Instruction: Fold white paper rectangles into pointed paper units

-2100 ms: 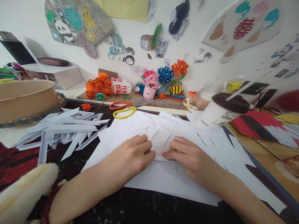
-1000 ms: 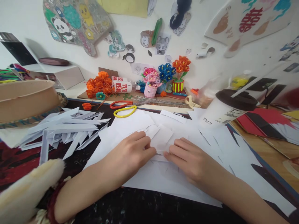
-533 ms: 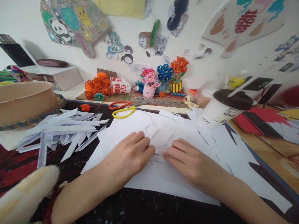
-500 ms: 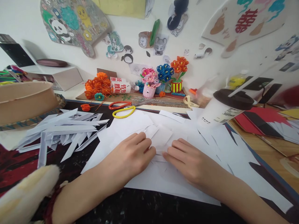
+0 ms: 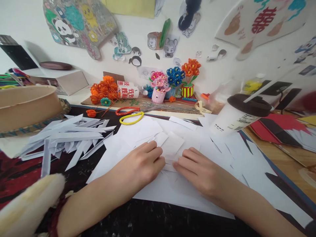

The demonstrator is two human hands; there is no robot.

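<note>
My left hand (image 5: pixel 145 163) and my right hand (image 5: pixel 198 169) face each other over white sheets, fingers curled and closed. Between their fingertips lies a small white piece of paper (image 5: pixel 169 167), pinched at its near edge on both sides; much of it is hidden by the fingers. Just beyond the hands, loose white paper pieces (image 5: pixel 174 142) overlap on a large white sheet (image 5: pixel 158 191). Off to the left is a heap of folded white paper strips (image 5: pixel 81 135). Scissors (image 5: pixel 132 118) with one red and one yellow handle lie behind the sheets.
A white cup (image 5: pixel 233 115) with dark lid and straw stands at the right. A round beige container (image 5: pixel 27 105) is at the left. Orange craft flowers (image 5: pixel 105 90) and small flower pots (image 5: pixel 158 95) line the back by the wall. Red paper (image 5: pixel 265 130) lies far right.
Both hands stay almost where they were, with the paper still pinched between them. The whole view has shifted very slightly.
</note>
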